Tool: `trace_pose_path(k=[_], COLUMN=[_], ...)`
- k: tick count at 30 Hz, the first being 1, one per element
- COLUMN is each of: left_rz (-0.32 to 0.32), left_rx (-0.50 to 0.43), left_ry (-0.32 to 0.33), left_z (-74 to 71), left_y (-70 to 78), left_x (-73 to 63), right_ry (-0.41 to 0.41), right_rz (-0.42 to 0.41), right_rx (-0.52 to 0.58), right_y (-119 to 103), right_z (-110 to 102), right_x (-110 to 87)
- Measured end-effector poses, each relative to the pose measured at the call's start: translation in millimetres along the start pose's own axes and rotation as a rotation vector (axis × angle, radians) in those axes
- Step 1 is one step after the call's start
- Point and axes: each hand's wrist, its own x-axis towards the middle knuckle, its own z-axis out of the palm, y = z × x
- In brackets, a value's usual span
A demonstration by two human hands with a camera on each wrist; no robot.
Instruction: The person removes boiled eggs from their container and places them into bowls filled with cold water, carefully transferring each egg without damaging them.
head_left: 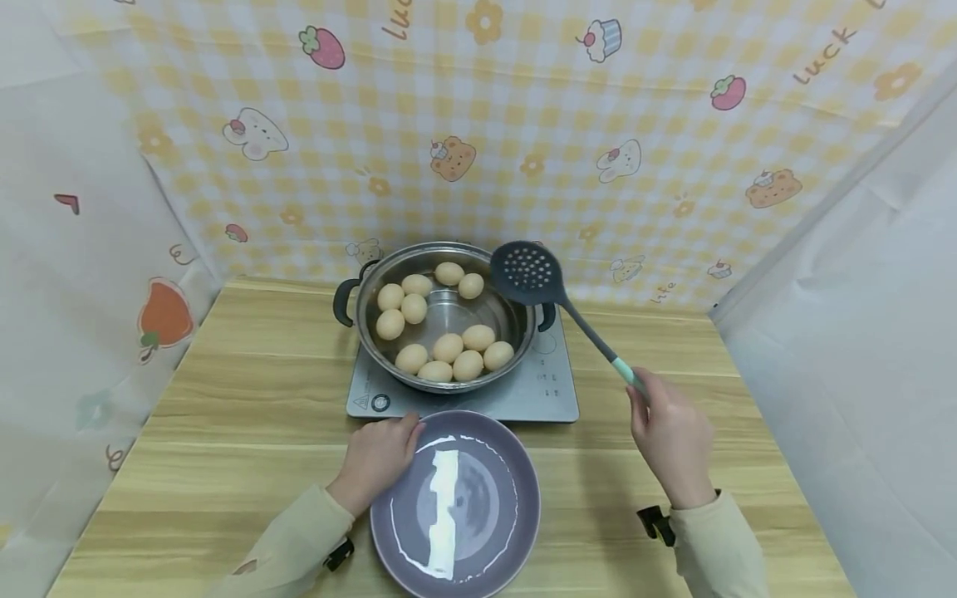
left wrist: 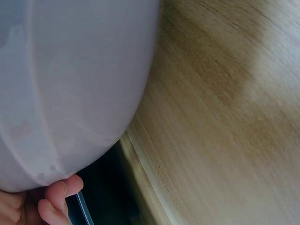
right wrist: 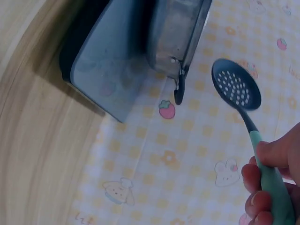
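My right hand (head_left: 670,436) grips the mint handle of a dark grey slotted skimmer (head_left: 527,272). The skimmer's perforated head hangs over the right rim of a steel pot (head_left: 449,389). Inside the pot lie several pale brown eggs (head_left: 478,337), in one group near the front and others toward the back. With my left hand (head_left: 380,457) I hold the upper left rim of a round purple plate (head_left: 516,498), thumb over the edge and fingers curled beneath it, as the left wrist view shows. The plate holds nothing.
The pot stands on a flat grey induction cooker (head_left: 523,407), its black side handles (head_left: 344,302) sticking out left and right. Around it spreads a wooden tabletop (head_left: 247,399). A yellow checked cloth (head_left: 523,108) with cartoon prints hangs right behind the cooker; white sheets flank both sides.
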Motion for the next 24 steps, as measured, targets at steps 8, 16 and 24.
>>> trace_pose_path(k=[8, 16, 24], left_rz=[-0.010, -0.013, -0.004], left_rx=[-0.005, -0.005, -0.007], left_ry=[-0.005, -0.001, 0.012], left_z=[0.0, 0.1, 0.2], left_y=[0.6, 0.4, 0.2], left_x=[0.0, -0.9, -1.0], right_ry=[0.012, 0.016, 0.007], right_rz=[-0.064, -0.077, -0.111], right_rx=[0.008, 0.014, -0.004], right_y=[-9, -15, -20], right_z=[12, 16, 17], right_x=[3.6, 5.7, 5.8])
